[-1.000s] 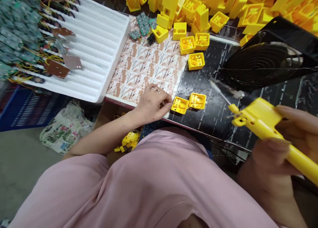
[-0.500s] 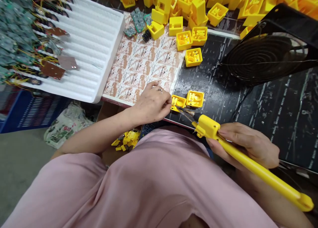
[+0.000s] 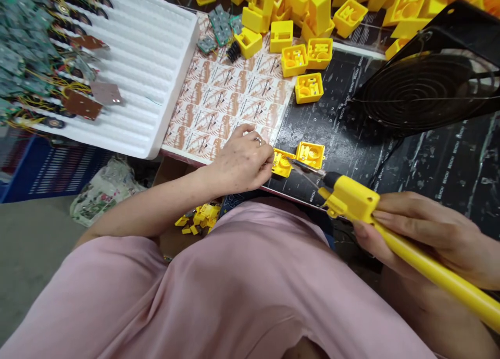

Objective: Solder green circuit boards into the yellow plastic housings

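Note:
My left hand rests at the front edge of the bench, its fingers closed on the left side of a small open yellow plastic case. The fingertips are partly hidden from me. In my right hand is a yellow soldering iron with a black collar, its thin metal end pointing left. That tip is near the right edge of the held case; whether it touches, I cannot tell. Just right of it, a second open yellow case lies on the black bench surface.
At left stands a ribbed white foam tray carrying green circuit boards with wires. Yellow cases pile up at the back. A black fan stands at right. Below the bench are a blue crate and yellow parts.
My right hand has drawn the soldering iron back to the right, away from the held case. My left hand stays at that case, almost unmoved.

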